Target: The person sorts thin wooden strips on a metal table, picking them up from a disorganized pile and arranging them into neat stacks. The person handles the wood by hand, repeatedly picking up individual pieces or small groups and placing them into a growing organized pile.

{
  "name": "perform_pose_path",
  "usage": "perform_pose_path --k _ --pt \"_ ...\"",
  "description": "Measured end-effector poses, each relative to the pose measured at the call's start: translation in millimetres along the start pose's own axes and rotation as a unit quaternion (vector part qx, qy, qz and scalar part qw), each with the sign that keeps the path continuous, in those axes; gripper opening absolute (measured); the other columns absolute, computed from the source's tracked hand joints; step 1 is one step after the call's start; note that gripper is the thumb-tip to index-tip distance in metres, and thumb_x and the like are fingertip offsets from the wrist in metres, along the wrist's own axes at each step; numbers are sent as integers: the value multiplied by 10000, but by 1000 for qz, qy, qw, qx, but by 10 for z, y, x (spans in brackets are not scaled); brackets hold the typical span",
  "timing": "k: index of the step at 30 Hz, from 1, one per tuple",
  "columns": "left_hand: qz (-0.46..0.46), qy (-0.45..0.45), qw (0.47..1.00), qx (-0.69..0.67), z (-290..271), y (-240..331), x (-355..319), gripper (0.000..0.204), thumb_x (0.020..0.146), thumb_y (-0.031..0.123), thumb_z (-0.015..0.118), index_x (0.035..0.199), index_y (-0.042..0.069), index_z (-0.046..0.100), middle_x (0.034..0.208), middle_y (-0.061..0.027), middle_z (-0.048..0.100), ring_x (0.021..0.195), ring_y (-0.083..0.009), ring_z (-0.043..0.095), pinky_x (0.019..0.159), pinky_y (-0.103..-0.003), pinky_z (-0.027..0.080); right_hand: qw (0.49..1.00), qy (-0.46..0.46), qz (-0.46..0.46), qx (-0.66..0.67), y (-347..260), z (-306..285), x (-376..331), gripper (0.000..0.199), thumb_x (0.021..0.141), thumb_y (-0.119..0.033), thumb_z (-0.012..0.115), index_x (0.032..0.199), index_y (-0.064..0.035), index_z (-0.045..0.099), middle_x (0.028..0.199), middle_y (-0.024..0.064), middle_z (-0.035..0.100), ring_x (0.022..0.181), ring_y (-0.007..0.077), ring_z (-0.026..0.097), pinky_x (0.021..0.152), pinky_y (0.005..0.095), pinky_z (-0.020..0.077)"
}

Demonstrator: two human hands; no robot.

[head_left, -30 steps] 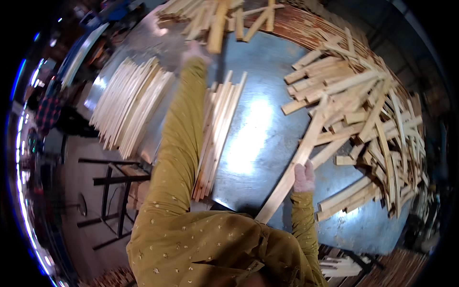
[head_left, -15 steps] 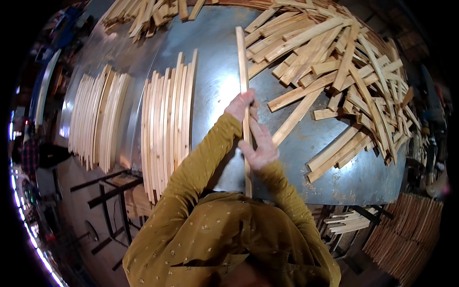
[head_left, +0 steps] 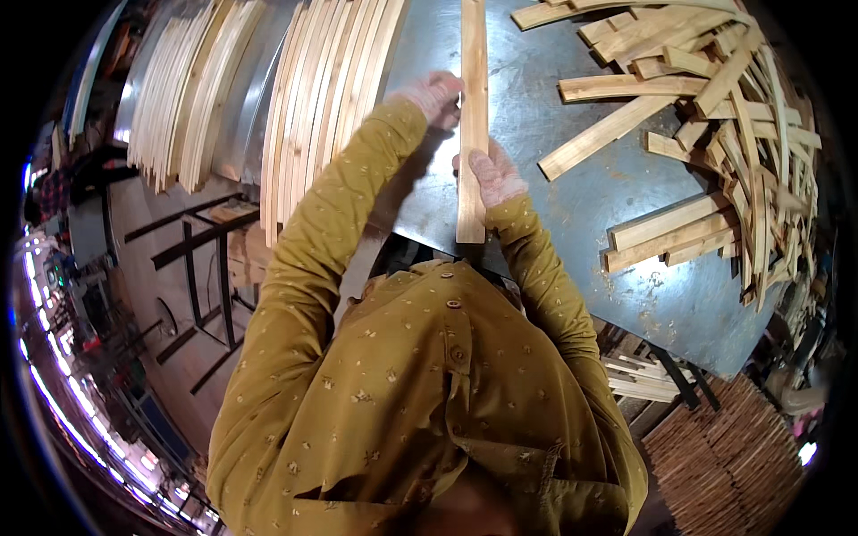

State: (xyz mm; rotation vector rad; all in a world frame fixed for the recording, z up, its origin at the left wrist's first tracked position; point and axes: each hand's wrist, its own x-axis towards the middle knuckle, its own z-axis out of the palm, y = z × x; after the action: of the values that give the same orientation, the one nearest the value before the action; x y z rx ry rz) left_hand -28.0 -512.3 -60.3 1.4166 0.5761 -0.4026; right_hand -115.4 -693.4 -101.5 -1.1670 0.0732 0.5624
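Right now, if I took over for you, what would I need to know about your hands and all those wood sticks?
Left hand: gripping the long wooden slat near its middle.
Right hand: gripping the same slat lower down, near the end closest to the body.
The slat runs lengthwise over the metal table.
Done: neat rows of slats lie side by side on the left, with another row further left.
Left: a jumbled pile of slats on the right, not lined up.
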Motion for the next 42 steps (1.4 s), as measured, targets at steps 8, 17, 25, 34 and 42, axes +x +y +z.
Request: perform_pose_path --k 8,17,25,34,42 --pt "115 443 823 336 -2566 93 -490 632 906 423 616 1409 67 473 1336 -196 577 1245 -328 551 1040 -401 436 789 -48 182 -584 2 942 192 779 918 -423 536 1486 2 215 1166 253 637 1102 391 619 942 435 495" --pt "85 242 835 486 -2838 -310 -40 659 911 560 509 1376 93 490 1318 -180 555 1224 -356 512 1042 -441 403 879 45 -38 -474 307 1232 1050 770 942 -475 529 1443 81 347 1336 298 534 1272 370 525 1075 364 407" --pt "245 218 841 430 -3201 -701 150 630 890 521 608 1366 121 506 1227 -221 618 1125 -401 593 930 -464 482 643 215 -199 -708 -392 1015 2744 730 910 -552 536 1465 -100 391 1390 206 500 1308 386 456 1055 452 402" --pt "191 230 851 431 -3058 -615 80 640 870 486 653 1357 149 412 1155 -163 620 1006 -375 631 838 -473 521 512 120 -137 -840 -841 1159 4178 569 899 -654 405 1400 -388 463 1301 164 603 1213 424 536 1017 494 441" --pt "139 237 884 380 -3028 -476 11 695 856 636 567 1353 152 525 1267 -168 601 1103 -368 613 909 -460 496 753 -16 -218 -621 -1030 1314 3864 608 913 -367 624 1435 -116 439 1152 186 645 1046 302 641 868 388 527"
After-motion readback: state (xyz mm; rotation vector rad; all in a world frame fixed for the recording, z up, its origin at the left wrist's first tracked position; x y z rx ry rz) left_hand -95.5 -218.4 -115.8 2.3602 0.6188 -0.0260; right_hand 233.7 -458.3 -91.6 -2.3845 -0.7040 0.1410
